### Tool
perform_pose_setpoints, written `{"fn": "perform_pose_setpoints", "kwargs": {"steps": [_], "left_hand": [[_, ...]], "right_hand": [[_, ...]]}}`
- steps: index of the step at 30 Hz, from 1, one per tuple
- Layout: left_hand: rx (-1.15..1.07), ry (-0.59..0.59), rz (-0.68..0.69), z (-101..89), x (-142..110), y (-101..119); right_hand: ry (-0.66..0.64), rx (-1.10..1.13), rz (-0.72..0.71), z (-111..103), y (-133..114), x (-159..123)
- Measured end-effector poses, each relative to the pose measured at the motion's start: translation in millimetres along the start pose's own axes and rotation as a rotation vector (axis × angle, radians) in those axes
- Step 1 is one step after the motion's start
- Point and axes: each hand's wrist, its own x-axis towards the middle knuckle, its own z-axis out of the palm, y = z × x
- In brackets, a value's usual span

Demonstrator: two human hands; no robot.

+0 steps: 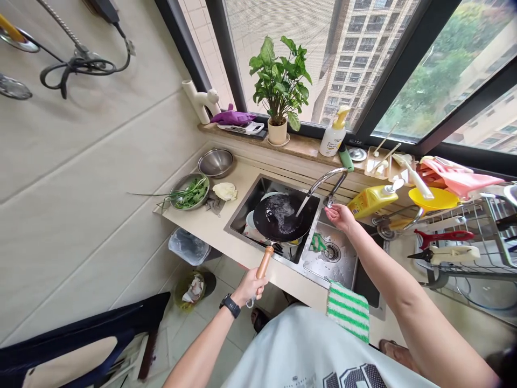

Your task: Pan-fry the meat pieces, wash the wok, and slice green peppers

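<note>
My left hand (252,286) is wrapped round the wooden handle (265,261) of a black wok (262,221). The wok sits over the left sink basin (238,226), above dishes that it partly hides. From the curved faucet (329,175) water runs into it, and the water inside is rippled and foamy. At the base of the faucet, the fingertips of my right hand (341,216) are closed at the tap lever (330,203), palm turned up. Below that hand, a green-and-white cloth (318,242) lies beside the drain in the right basin (313,265).
Left on the counter are a bowl of leafy greens (194,196), a steel bowl (216,161) and a pale cabbage piece (225,191). A potted plant (278,132) and soap bottle (333,137) line the sill. Right stand a yellow bottle (374,202) and a dish rack (490,226).
</note>
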Motion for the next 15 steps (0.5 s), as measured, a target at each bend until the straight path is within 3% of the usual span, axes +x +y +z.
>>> {"fn": "perform_pose_setpoints", "kwargs": {"steps": [7,15], "left_hand": [[0.047,0.04,0.033,-10.3,-14,3],[0.018,0.005,-0.006,6.1,2,11]], "right_hand": [[0.006,-0.006,0.005,1,4,5],[-0.008,-0.016,0.012,-2,3,4]]}}
